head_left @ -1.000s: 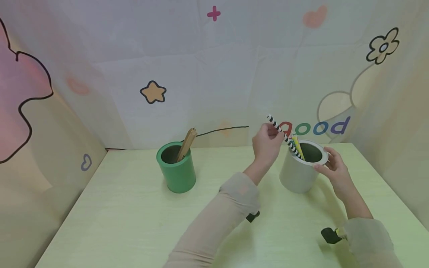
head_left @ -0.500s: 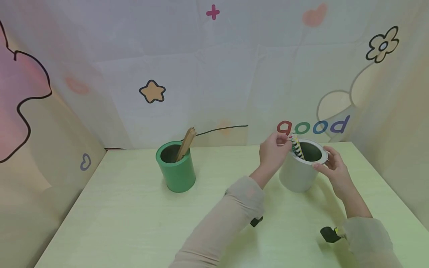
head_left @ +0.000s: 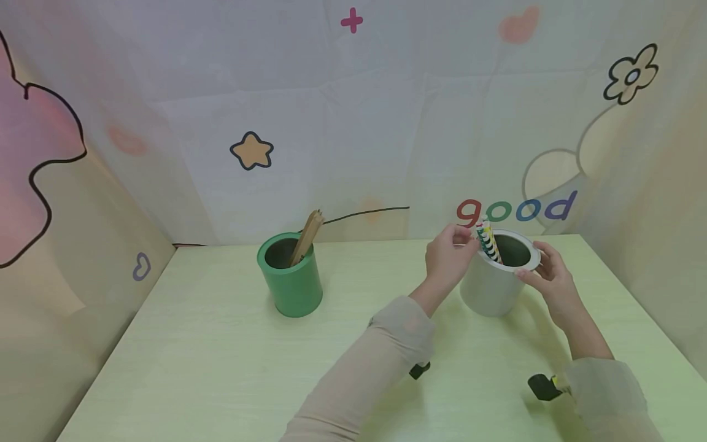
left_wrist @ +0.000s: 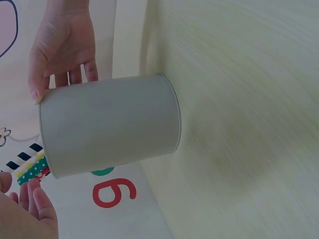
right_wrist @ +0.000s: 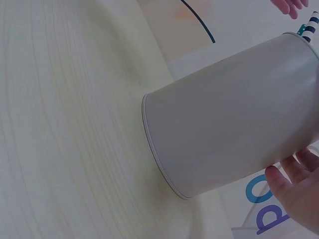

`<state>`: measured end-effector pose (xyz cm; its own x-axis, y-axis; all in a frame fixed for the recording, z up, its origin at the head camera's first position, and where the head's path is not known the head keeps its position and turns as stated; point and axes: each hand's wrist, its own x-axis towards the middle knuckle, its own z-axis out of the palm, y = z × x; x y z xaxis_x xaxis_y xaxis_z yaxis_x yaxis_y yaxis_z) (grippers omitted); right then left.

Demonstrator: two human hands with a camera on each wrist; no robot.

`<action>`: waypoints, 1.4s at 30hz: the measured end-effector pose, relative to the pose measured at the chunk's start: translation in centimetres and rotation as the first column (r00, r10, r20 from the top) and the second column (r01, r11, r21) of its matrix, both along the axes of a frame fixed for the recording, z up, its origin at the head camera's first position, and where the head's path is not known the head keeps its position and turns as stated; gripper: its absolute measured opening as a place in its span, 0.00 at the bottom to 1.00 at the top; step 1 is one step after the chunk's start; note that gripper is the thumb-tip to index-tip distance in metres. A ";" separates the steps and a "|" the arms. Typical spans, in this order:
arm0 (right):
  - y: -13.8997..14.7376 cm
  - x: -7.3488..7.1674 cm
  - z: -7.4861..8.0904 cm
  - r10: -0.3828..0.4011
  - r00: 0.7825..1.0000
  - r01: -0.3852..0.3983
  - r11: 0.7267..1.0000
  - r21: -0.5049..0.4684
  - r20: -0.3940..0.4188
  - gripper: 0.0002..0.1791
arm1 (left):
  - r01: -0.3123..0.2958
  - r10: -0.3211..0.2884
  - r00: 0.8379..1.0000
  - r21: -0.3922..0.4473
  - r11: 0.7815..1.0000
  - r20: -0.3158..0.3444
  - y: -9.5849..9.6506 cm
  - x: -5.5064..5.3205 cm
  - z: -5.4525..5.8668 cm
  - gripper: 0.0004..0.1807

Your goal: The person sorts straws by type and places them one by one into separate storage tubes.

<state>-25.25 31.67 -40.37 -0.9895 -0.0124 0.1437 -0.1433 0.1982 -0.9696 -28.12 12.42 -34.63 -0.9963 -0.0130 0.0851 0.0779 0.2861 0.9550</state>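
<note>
A white-grey round holder (head_left: 487, 291) stands upright on the right of the table. Patterned slim sticks lean together at its left inner side: one black-and-white striped stick (left_wrist: 24, 157), one green with white dots (left_wrist: 33, 171), and a yellow one partly hidden. My left hand (head_left: 448, 255) hovers beside the holder's left rim, close to the stick tops. Its fingers are loosely bent, with nothing visible between them, and apart from the striped stick in the right wrist view. My right hand (head_left: 559, 287) holds the holder's right side, thumb at the rim, fingers around the back.
To the left stands a green round holder (head_left: 298, 291) with several wood-coloured sticks (head_left: 307, 240) leaning to its right. A printed cloth backdrop (head_left: 353, 135) rises behind the pale table (head_left: 193, 356). Dark wrist devices show below both sleeves.
The striped stick has gone down into the white holder beside the other sticks. My left hand lowered with it, then let go and drew slightly left. The right hand stayed on the holder.
</note>
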 end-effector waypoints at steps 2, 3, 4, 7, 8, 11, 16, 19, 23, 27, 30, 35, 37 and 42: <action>0.0 0.0 0.0 -0.003 1.000 0.003 1.000 0.008 0.004 0.34 | 0.005 -0.005 1.000 0.007 1.000 0.000 -0.1 0.0 -0.1 0.08; 0.0 0.0 0.0 -0.005 1.000 0.005 1.000 0.012 0.006 0.34 | 0.007 -0.007 1.000 0.010 1.000 -0.002 -0.2 0.0 -0.1 0.08; 0.0 0.0 0.0 -0.005 1.000 0.005 1.000 0.016 0.008 0.34 | 0.008 -0.008 1.000 0.012 1.000 -0.004 -0.3 0.0 -0.1 0.08; 0.0 -0.1 0.0 -0.002 1.000 0.002 1.000 0.012 0.009 0.34 | 0.012 -0.012 1.000 0.009 1.000 -0.021 -0.7 0.0 0.0 0.08; 0.0 -0.1 0.0 -0.002 1.000 0.002 1.000 0.012 0.009 0.33 | 0.014 -0.014 1.000 0.008 1.000 -0.027 -0.9 -0.1 0.1 0.07; 0.0 -0.1 0.0 -0.001 1.000 0.001 1.000 0.011 0.006 0.33 | 0.024 -0.023 0.999 0.007 1.000 -0.041 -1.5 -0.2 0.2 0.07; -0.1 0.0 0.1 -0.004 1.000 0.004 1.000 0.011 0.005 0.33 | 0.054 -0.053 0.996 0.012 0.998 -0.067 -3.0 -0.3 0.3 0.07; -0.2 0.0 0.1 -0.002 1.000 0.002 1.000 0.003 -0.001 0.33 | 0.071 -0.070 0.993 0.005 0.997 -0.095 -4.2 -0.4 0.4 0.09; -0.2 0.0 0.0 0.000 1.000 0.000 1.000 -0.005 -0.009 0.32 | 0.108 -0.108 0.987 -0.009 0.994 -0.118 -6.1 -0.3 0.3 0.10; 0.0 -0.2 -0.2 -0.004 1.000 0.004 1.000 0.008 -0.008 0.32 | 0.155 -0.158 0.980 -0.029 0.987 -0.119 -8.2 0.0 -0.1 0.08; 0.0 -0.3 -0.2 -0.007 1.000 0.007 1.000 0.019 0.000 0.33 | 0.183 -0.187 0.976 -0.048 0.982 -0.115 -9.8 0.5 -0.4 0.08; 0.2 -0.3 -0.2 -0.009 1.000 0.008 1.000 0.030 0.015 0.34 | 0.196 -0.201 0.974 -0.055 0.979 -0.105 -12.7 1.6 -1.1 0.10; 0.3 -0.3 -0.2 -0.007 1.000 0.007 0.999 0.054 0.010 0.33 | 0.187 -0.191 0.977 -0.043 0.981 -0.095 -14.1 2.1 -1.3 0.11; 0.9 -0.2 0.1 0.007 1.000 -0.007 0.987 0.159 0.000 0.31 | 0.140 -0.136 0.988 0.048 0.989 -0.065 -17.8 3.2 -1.9 0.13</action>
<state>-25.50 32.53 -40.23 -0.9893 -0.0420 0.1400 -0.1459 0.3492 -0.9256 -24.91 -5.42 -36.49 -0.9817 0.1183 0.1494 0.1726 0.2188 0.9604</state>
